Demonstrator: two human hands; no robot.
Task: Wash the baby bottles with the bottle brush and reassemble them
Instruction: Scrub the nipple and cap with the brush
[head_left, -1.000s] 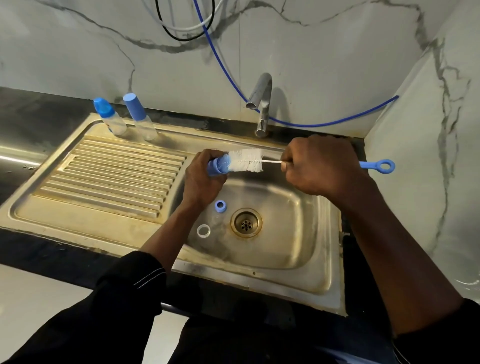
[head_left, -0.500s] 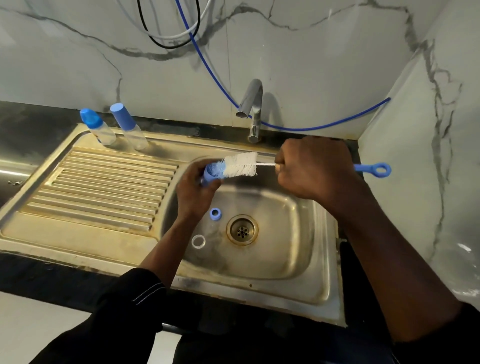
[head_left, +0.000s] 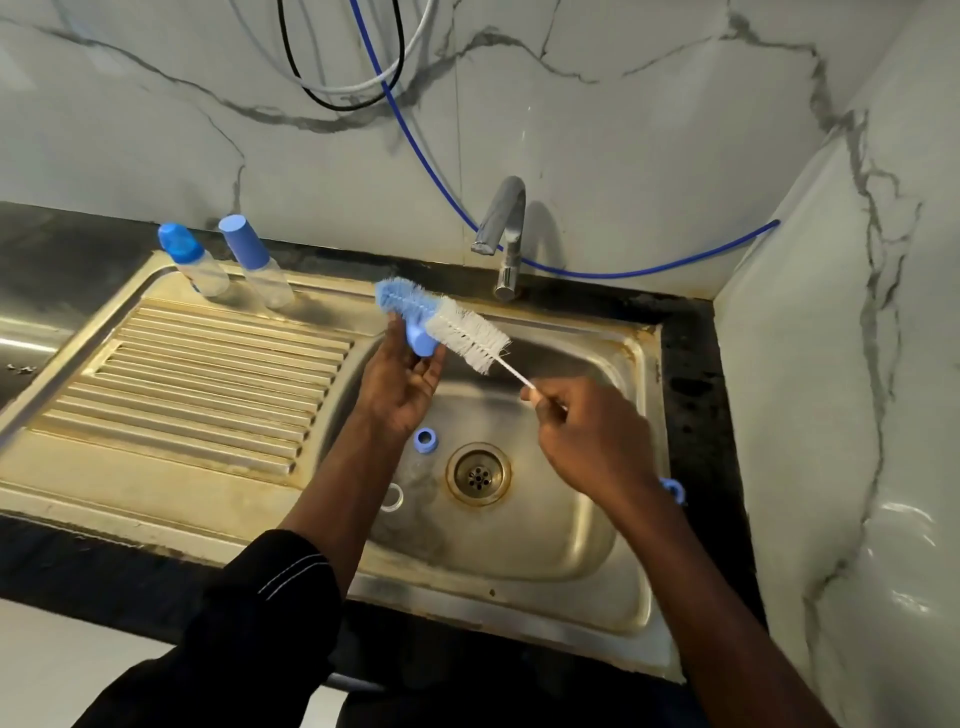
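My left hand (head_left: 402, 387) holds a small blue cap (head_left: 420, 340) over the left side of the sink basin (head_left: 550, 540). My right hand (head_left: 587, 441) grips the thin handle of the bottle brush (head_left: 457, 330). The brush slants up to the left, its white bristles and blue tip lying across the top of the cap, outside it. The handle's blue loop (head_left: 674, 491) sticks out behind my right wrist. A blue ring (head_left: 426, 440) and a clear ring (head_left: 392, 498) lie in the basin left of the drain (head_left: 478, 473). Two capped baby bottles (head_left: 200, 265) (head_left: 260, 267) stand at the back of the drainboard.
The ribbed drainboard (head_left: 197, 374) fills the left half of the sink unit. The faucet (head_left: 506, 244) stands behind the basin, turned off. A blue hose (head_left: 649, 270) runs along the marble wall. A marble side wall (head_left: 831, 389) closes the right.
The brush was inside the cap, lying level. It has come out and now tilts up-left across the cap. My right hand has dropped lower and nearer to me.
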